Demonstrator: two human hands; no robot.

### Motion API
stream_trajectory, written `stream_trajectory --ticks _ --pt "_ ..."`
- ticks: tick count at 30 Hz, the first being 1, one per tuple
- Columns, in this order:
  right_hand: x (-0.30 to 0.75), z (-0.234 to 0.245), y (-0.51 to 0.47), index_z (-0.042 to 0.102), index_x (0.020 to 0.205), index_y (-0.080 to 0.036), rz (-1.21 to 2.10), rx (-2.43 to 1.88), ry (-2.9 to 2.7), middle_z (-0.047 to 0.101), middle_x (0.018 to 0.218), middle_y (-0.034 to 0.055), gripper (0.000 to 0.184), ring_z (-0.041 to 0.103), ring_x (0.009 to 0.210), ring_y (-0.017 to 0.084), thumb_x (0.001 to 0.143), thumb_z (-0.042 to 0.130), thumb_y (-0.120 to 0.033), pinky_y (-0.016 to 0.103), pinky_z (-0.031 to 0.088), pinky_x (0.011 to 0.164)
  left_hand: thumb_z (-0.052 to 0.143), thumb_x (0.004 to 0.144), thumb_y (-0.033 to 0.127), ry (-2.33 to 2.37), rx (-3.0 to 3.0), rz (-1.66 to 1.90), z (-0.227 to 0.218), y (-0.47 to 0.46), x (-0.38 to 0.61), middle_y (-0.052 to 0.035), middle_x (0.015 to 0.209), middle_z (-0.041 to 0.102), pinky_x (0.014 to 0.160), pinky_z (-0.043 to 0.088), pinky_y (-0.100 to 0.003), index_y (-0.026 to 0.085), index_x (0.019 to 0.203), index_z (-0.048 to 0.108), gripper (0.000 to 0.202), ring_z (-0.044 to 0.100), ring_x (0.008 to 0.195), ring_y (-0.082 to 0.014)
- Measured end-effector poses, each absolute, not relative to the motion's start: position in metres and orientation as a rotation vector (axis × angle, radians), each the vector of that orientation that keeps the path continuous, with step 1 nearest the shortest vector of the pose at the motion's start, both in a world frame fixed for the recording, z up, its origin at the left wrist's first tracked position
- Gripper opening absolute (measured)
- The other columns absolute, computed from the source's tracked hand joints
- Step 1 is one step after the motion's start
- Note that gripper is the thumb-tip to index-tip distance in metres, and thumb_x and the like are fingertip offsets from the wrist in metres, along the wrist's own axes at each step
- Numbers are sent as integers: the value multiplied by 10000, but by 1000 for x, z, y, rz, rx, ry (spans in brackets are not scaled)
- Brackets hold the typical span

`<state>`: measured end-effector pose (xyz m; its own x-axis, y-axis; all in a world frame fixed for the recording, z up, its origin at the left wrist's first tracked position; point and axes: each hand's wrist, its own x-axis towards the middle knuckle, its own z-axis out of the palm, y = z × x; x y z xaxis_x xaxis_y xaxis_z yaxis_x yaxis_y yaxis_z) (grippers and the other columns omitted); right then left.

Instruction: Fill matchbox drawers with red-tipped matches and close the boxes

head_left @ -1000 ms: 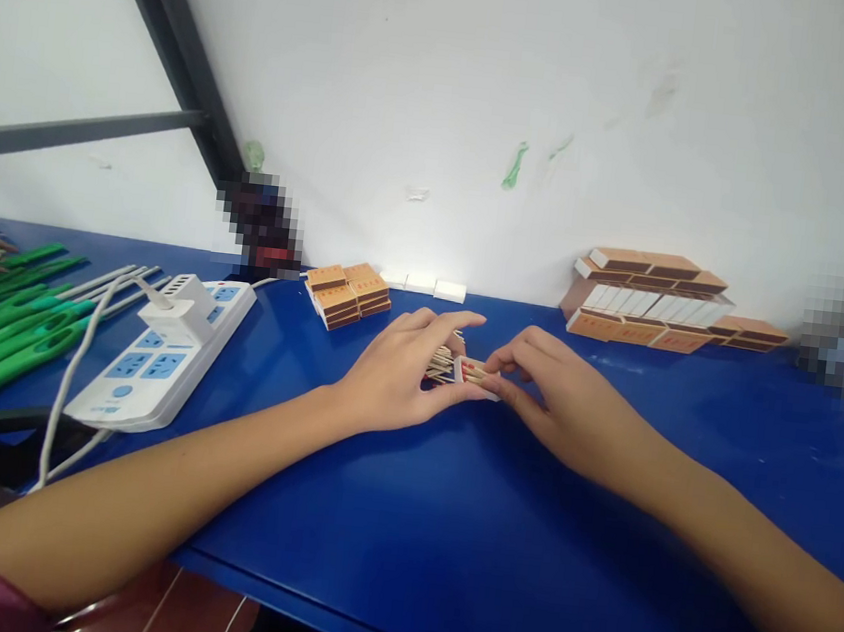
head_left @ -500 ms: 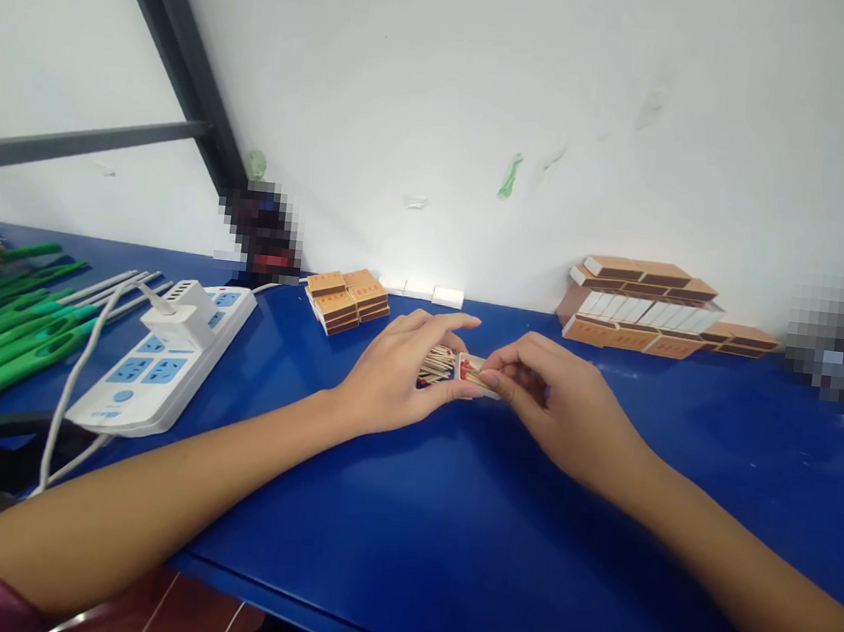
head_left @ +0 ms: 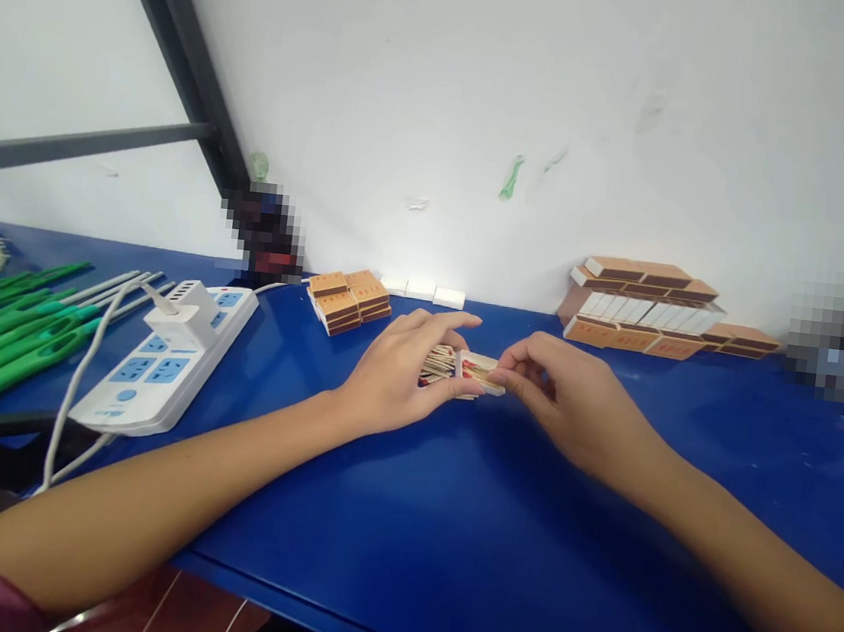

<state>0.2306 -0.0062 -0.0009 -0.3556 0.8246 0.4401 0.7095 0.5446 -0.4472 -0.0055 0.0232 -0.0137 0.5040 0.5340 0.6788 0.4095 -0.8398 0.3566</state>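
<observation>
A small white matchbox tray [head_left: 493,389] lies on the blue table with red-tipped matches [head_left: 478,370] in it. At its left end my left hand [head_left: 405,370] curves round it, thumb on the near side and fingers on the far side, with the index finger stretched out above. A loose heap of matches [head_left: 438,361] lies in the hollow of this hand, partly hidden by it. My right hand [head_left: 560,396] pinches the ends of some matches between thumb and fingers at the tray's right end. Its curled fingertips are partly hidden.
Orange matchboxes [head_left: 348,300] are stacked at back left, beside white boxes [head_left: 421,291]. A larger matchbox stack [head_left: 641,309] stands against the wall at right. A power strip [head_left: 167,370] with a white cable and green-handled tools [head_left: 19,344] lie at left.
My right hand has shifted slightly right, and more of the tray and its matches shows. My left hand stays nearly still. Another person's hand at the far left has left its former spot.
</observation>
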Motion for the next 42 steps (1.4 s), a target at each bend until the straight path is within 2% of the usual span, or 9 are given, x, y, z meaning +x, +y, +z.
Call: stream_trajectory --ticks 8,13,20,29,36,42 --pt "230 -3 -9 630 937 -234 235 -1225 -2169 679 842 24 198 568 658 157 1022 564 -401 295 431 616 777 891 468 827 2553 1235 -14 21 -5 -51 1141 746 992 522 -466 271 1400 510 608 671 1097 -250" --pt "229 -2 -8 641 997 -242 463 -1259 -2057 710 829 6 280 606 655 147 1007 578 -515 289 466 613 774 900 451 868 2524 1282 -12 21 -4 -48 1124 757 1000 512 -458 253 1376 517 576 669 1121 -248" --pt "227 7 -9 726 918 -232 559 -1265 -1962 753 864 39 339 661 704 174 959 633 -555 312 533 643 776 902 432 900 2494 1291 -12 20 -5 -52 1113 760 1011 506 -460 246 1374 521 568 673 1123 -250" --pt "228 3 -8 737 894 -240 457 -1283 -1967 734 873 39 286 646 748 185 972 630 -493 320 512 655 782 897 428 858 2497 1286 -12 18 -3 -50 1119 762 1002 510 -454 254 1373 520 570 675 1119 -245" --pt "226 5 -12 718 898 -232 419 -1221 -2025 664 826 24 258 580 670 147 985 616 -453 301 477 619 789 890 428 844 2499 1286 -11 18 -3 -44 1131 762 1001 517 -453 258 1364 528 566 675 1119 -242" --pt "228 4 -10 712 928 -240 425 -1228 -2056 679 877 28 261 619 721 158 991 605 -469 316 505 659 798 885 413 832 2500 1271 -12 19 -3 -39 1130 763 1001 520 -431 256 1359 538 563 673 1112 -230"
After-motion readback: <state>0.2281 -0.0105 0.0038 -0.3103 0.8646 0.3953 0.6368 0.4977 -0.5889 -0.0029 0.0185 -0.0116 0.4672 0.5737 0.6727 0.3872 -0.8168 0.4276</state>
